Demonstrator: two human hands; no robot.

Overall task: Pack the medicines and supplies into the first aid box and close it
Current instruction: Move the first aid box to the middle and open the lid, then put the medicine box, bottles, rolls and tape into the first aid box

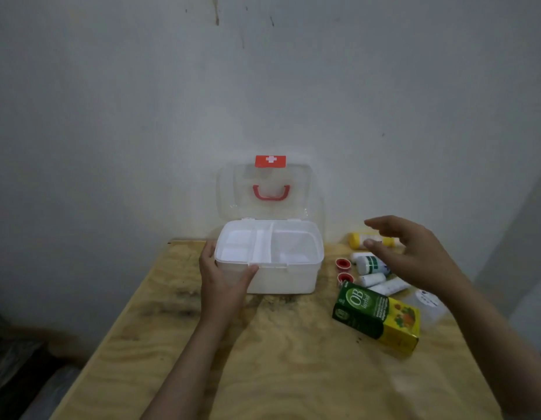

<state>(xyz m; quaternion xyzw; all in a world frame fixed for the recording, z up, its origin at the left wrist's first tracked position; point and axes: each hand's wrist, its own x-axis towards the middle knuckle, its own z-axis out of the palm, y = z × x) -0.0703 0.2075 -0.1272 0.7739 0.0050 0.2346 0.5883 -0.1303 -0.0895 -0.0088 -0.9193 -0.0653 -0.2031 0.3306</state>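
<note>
A white first aid box [288,277] stands open on the wooden table, its clear lid [264,192] with a red handle leaning back against the wall. A divided white tray sits in its top. My left hand [222,275] grips the box's front left corner. My right hand [414,253] hovers open over the supplies to the right, holding nothing. Below it lie a yellow tube [358,240], a white bottle with a green label [369,264], two white rolls [372,279], two red-capped items [343,263] and a green and yellow carton [376,318].
The wooden table [278,359] ends at the wall behind the box. A clear plastic bag [429,303] lies right of the carton. Dark clutter sits on the floor at the lower left.
</note>
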